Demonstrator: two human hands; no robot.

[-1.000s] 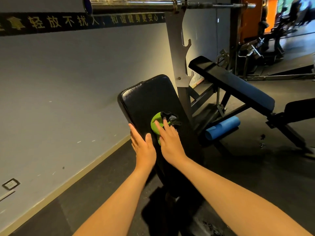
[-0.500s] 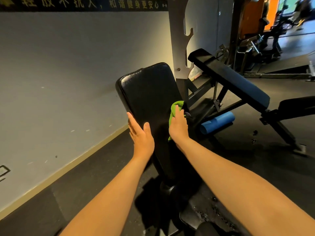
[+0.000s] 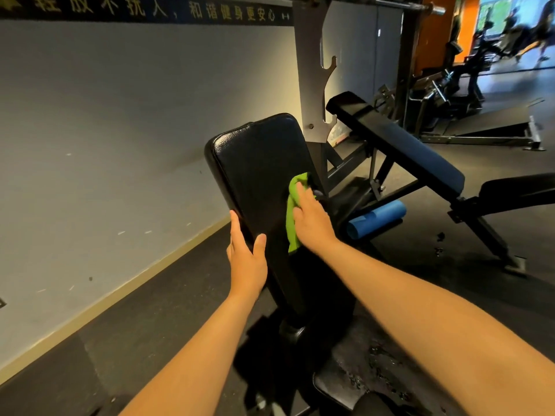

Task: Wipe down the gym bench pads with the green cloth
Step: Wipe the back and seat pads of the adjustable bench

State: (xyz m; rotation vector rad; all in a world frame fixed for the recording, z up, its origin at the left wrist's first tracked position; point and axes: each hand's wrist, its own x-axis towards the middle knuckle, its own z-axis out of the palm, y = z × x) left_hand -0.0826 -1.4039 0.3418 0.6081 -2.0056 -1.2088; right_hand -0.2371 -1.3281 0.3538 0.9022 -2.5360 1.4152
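Observation:
The black upright bench back pad (image 3: 258, 163) stands in front of me, tilted away. My left hand (image 3: 246, 253) rests on its lower left edge, fingers straight and thumb on the pad face. My right hand (image 3: 312, 217) holds the green cloth (image 3: 292, 217) against the pad's right edge. Its index finger lies along the cloth, and the other fingers curl over the edge out of sight. The wet black seat pad (image 3: 369, 379) lies below my right forearm.
A grey wall (image 3: 120, 130) runs close on the left. A steel rack upright (image 3: 312, 70) stands behind the pad. A second incline bench (image 3: 399, 145) sits to the right with a blue foam roller (image 3: 375, 219) on the dark floor under it.
My right hand has slid the cloth from the middle of the pad face to its right edge. My left hand stays on the left edge.

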